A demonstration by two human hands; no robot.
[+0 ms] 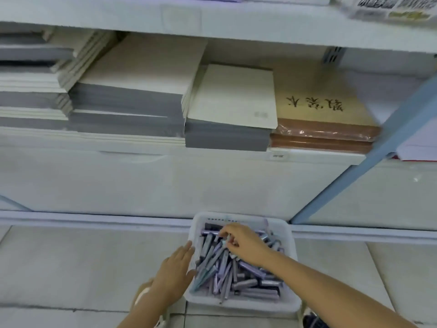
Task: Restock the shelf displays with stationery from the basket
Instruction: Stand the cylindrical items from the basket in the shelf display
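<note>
**Both hands at the basket, the shelf high ahead**

The right hand (243,245) reaches into the basket (241,304), its fingers curled down and pinching pens (248,284) near the far side. The left hand (175,273) lies with straight fingers against the left rim (I think to steady it). Most pens lie with their long axis pointing away from the person, leaning right. The shelf (142,147) with notebook stacks (142,74) is well apart, up and forward, so the right hand should carry.

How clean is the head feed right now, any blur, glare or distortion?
Head view: soft overall, worst smear on printed white packs top right; glare on plastic-wrapped brown notebooks; blue metal upright leans from wide-angle distortion; purple-grey pens distinguishable.
</note>
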